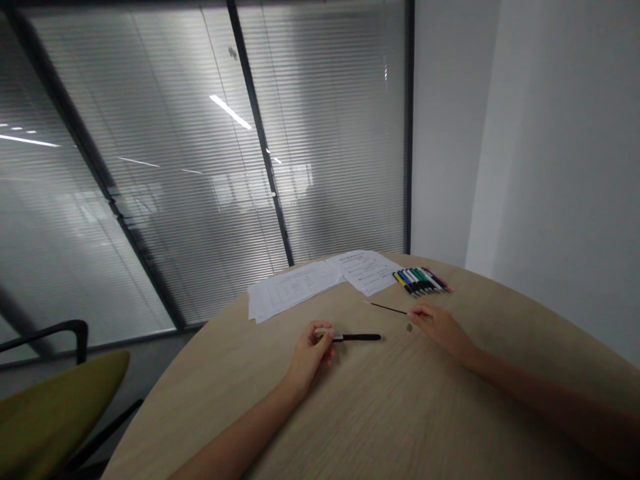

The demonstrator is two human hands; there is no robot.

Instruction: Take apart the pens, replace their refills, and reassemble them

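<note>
My left hand (pixel 311 355) rests on the pale wooden table (pixel 400 407) and is shut on a black pen barrel (pixel 361 337), which points right. My right hand (pixel 439 328) pinches the end of a thin dark pen refill (pixel 388 309), whose fine tip points left, above the barrel. A small grey part (pixel 409 327) lies on the table just below my right fingertips. Beyond that hand lies a row of several coloured pens (pixel 423 281). Two printed paper sheets (pixel 295 290) (pixel 367 271) lie farther back, beyond my hands' reach of contact.
The round table's far edge curves behind the papers. A glass partition with horizontal blinds (pixel 175 167) stands beyond it, and a white wall (pixel 550 147) rises at the right. An olive chair (pixel 50 403) with a black armrest stands at the lower left.
</note>
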